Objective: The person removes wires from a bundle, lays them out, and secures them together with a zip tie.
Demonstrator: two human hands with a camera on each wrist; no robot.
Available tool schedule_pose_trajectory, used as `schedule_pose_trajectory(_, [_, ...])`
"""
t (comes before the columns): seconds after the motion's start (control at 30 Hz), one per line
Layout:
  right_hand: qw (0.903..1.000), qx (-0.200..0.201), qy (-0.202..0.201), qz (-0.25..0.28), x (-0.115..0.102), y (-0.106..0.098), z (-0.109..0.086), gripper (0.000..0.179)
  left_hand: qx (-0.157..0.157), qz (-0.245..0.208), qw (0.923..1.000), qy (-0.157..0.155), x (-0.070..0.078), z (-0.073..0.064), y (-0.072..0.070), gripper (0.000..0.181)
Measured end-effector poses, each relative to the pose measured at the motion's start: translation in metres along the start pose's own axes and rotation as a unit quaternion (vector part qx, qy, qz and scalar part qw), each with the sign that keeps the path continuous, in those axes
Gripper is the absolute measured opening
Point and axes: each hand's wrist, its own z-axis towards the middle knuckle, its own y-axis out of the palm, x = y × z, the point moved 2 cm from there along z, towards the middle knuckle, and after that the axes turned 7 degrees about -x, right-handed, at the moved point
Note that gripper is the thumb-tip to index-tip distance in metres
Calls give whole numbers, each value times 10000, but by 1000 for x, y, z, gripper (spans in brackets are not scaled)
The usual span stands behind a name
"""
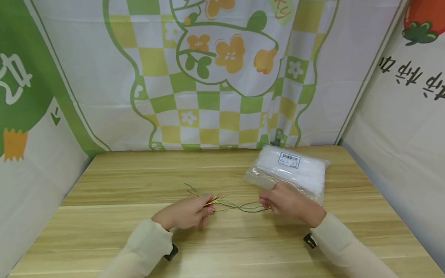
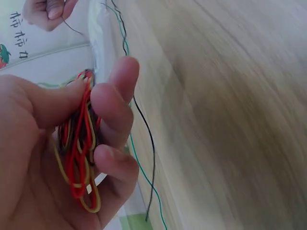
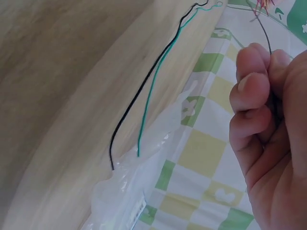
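Note:
In the left hand (image 1: 186,211) is a folded bundle of thin red, yellow and dark wires (image 2: 79,160), gripped between thumb and curled fingers, with loops hanging toward the palm. Loose ends stick out beyond the fingertips in the head view. The right hand (image 1: 289,202) pinches one thin dark wire (image 3: 264,32), its lower part hidden by the curled fingers. Between the hands stretch several strands, crossing one another. A black wire (image 3: 139,93) and a green wire (image 3: 150,98) run from the bundle's side with free ends over the table and near the plastic bag.
A clear plastic bag of white contents (image 1: 307,177) with a printed label (image 1: 289,160) lies right behind the right hand. The wooden table (image 1: 228,256) ends at a patterned cloth backdrop (image 1: 206,110), with cloth walls on both sides.

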Motion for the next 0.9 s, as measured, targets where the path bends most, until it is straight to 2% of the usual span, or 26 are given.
schedule_pose_trajectory(0.23, [9995,21,-304,14,2,4,-3,35,263,44,9995,169,-3,-2,-4,15])
schedule_pose_trajectory(0.4, [9997,77,-147,203,5,1,-5,34,433,-29,9989,155,0,-4,-7,13])
schedule_pose_trajectory(0.57, [9997,57,15,242,8,-2,-7,34,576,-423,9974,34,0,-8,-8,12])
schedule_pose_trajectory(0.8, [9993,-16,145,342,13,-5,-14,35,421,-1025,9938,95,-1,-10,-3,10])
schedule_pose_trajectory(0.9, [9989,-30,323,346,16,-5,-16,35,367,-820,9958,165,1,-8,-3,11])
